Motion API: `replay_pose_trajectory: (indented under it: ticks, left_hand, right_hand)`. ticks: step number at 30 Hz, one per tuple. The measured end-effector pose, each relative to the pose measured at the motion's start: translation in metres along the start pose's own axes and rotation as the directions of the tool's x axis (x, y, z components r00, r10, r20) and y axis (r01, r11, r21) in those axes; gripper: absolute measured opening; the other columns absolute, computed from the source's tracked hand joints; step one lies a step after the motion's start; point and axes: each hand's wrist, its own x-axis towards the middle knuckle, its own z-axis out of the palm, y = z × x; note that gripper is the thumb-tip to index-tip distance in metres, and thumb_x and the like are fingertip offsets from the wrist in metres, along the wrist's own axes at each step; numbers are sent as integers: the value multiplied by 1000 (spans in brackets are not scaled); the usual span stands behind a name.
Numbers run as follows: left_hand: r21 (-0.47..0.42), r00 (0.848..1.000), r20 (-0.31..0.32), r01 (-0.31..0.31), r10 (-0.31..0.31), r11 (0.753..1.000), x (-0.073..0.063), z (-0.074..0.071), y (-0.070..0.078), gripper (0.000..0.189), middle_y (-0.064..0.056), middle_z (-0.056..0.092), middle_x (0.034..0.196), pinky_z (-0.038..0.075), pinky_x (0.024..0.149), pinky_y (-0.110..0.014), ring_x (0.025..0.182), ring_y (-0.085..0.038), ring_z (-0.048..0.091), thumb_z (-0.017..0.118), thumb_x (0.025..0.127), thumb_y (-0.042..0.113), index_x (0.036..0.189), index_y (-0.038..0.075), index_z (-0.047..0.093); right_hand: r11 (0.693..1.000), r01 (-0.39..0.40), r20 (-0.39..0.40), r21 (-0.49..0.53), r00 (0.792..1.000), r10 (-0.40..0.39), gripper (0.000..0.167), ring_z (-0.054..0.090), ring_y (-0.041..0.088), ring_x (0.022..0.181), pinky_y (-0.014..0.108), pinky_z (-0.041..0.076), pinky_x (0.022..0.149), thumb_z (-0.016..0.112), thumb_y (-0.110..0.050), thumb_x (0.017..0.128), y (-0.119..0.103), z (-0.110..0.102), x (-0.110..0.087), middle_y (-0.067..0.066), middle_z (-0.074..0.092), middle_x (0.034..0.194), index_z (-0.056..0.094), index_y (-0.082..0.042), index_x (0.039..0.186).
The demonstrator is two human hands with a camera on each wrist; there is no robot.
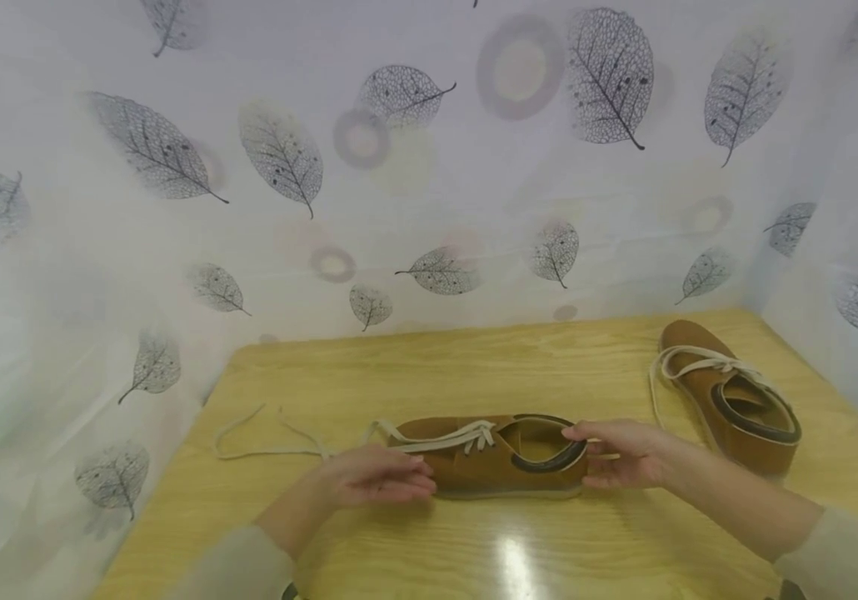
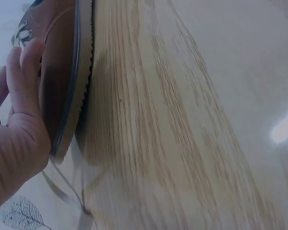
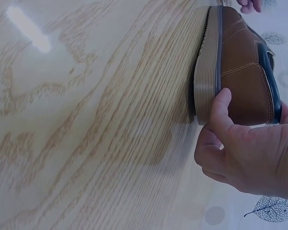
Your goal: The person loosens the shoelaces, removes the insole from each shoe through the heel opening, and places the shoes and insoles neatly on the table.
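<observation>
A brown lace-up shoe (image 1: 466,458) lies sole down on the wooden table, toe to the left. My left hand (image 1: 380,477) is at its toe with the fingers extended along the near side. In the left wrist view the left hand (image 2: 24,110) lies against the upper, above the ridged sole (image 2: 79,96). At the heel, my right hand (image 1: 624,454) holds the shoe, one finger at the dark collar and others lower down. The right wrist view shows a fingertip of the right hand (image 3: 249,148) pressing low on the heel. A pale shoelace (image 1: 271,452) trails left across the table.
A second brown shoe (image 1: 729,392) stands at the table's right side, its pale lace draped over it. Leaf-printed white sheeting (image 1: 429,192) surrounds the wooden table (image 1: 414,367) at the back and sides. Light glares off the tabletop in front of the held shoe.
</observation>
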Motion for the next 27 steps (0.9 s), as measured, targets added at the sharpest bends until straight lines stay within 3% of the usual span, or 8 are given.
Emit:
replay_pose_trajectory:
  ticks: [3,9,14,21,27]
  left_hand:
    - [-18,1000,6,-7,7,1000,6,10,3,33,-14,70,99,54,86,-28,92,-20,69,53,96,13,120,-10,54]
    - [-54,998,61,-9,12,998,19,27,13,36,-11,70,101,54,85,-25,92,-16,69,50,97,13,126,-8,51]
    - [-48,999,45,-28,30,998,28,44,22,36,-11,70,101,53,89,-29,92,-17,69,50,97,11,127,-9,50]
    - [-58,993,-91,-78,73,995,42,61,25,29,-12,71,97,52,91,-34,91,-19,69,55,94,8,119,-7,56]
    - [-4,965,-243,-99,95,995,52,70,25,26,-9,72,87,57,82,-31,79,-15,70,64,89,11,109,-5,63]
  right_hand:
    - [1000,1,-5,-9,1000,-1,35,51,24,100,44,51,93,66,-17,87,1,-1,1,22,37,125,50,-2,113]
    - [1000,-7,-7,-29,1000,6,54,51,25,101,42,52,92,66,-20,87,0,-1,0,24,32,130,36,1,127]
    - [1000,-7,5,-30,1000,7,51,53,24,99,39,53,90,66,-20,87,0,-1,0,24,33,129,38,0,125]
    - [999,2,6,-40,1000,-2,39,53,23,97,39,54,88,67,-21,87,0,-1,0,21,37,122,47,-2,114]
    - [999,10,15,-47,1000,-10,28,53,22,94,38,55,86,66,-22,87,-1,0,0,18,40,117,54,-4,106]
